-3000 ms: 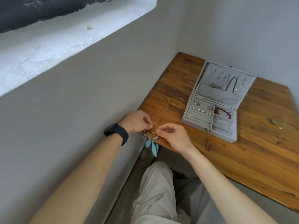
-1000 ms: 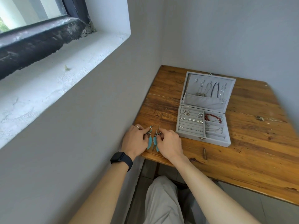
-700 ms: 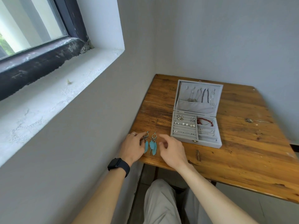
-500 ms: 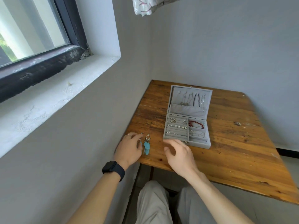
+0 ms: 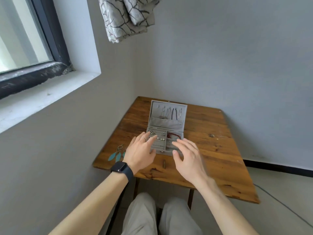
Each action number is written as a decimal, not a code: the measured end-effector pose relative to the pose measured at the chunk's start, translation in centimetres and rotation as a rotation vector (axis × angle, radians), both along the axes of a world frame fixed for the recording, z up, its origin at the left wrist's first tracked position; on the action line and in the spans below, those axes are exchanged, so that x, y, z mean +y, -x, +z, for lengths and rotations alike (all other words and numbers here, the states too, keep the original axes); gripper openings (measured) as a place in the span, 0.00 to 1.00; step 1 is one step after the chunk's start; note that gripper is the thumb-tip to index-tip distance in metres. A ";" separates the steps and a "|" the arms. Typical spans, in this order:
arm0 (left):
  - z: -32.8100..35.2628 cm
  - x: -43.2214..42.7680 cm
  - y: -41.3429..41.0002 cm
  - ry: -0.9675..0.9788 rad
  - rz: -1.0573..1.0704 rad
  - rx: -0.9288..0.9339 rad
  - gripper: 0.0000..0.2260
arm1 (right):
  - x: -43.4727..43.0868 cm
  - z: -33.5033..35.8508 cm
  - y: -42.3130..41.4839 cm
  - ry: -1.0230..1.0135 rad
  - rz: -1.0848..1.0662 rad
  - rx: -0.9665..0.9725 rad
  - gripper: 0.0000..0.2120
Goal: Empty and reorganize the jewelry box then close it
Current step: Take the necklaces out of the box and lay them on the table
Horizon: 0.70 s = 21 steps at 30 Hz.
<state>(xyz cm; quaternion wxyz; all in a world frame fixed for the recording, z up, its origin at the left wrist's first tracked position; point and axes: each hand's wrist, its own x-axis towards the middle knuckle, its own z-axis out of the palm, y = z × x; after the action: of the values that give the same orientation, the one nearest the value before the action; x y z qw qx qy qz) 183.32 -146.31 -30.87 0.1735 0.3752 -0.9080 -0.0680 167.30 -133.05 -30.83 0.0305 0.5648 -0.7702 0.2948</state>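
**Head view: emptying under way**

Your left hand [image 5: 139, 153] and right hand [image 5: 188, 158] hover spread and empty over the open jewelry box [image 5: 166, 122] mid-table [image 5: 220, 150]. Feather earrings [image 5: 116, 154] already lie out. Next, likely pinch one small piece.

A corner of a room is shown, formed by two plain grey walls, the left wall [image 5: 59, 133] and the back wall [image 5: 237, 65]. A window [image 5: 20, 39] with a dark, worn frame [image 5: 33, 77] is set deep in the left wall above a white sill [image 5: 50, 95], and daylight is admitted through it. A grey curtain [image 5: 127, 17] patterned with dark branching lines is seen hanging at the top, near the corner. A worn wooden bench [image 5: 211, 150] on dark legs [image 5: 190, 199] is placed in the corner. The pale floor [image 5: 279, 192] is bordered along the back wall by a black skirting [image 5: 279, 168].
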 end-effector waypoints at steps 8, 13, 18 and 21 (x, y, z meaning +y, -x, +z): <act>2.7 -2.5 3.4 0.027 -0.035 -0.064 0.26 | -2.1 2.4 3.4 0.008 -0.037 0.021 0.19; 3.3 -5.6 5.0 0.032 -0.019 -0.087 0.26 | -5.2 2.8 5.4 -0.015 -0.028 0.060 0.19; 3.2 -10.3 7.1 0.049 -0.011 -0.110 0.26 | -10.1 2.0 8.0 -0.020 -0.031 0.040 0.18; 3.0 -13.4 8.5 0.006 0.009 -0.072 0.27 | -13.5 1.0 9.3 -0.037 -0.045 0.018 0.18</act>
<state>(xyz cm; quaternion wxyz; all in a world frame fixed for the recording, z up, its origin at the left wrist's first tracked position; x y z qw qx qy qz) 174.81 -159.67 -27.87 0.1423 0.3811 -0.9121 -0.0510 157.99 -146.52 -29.88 0.0336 0.5504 -0.7877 0.2746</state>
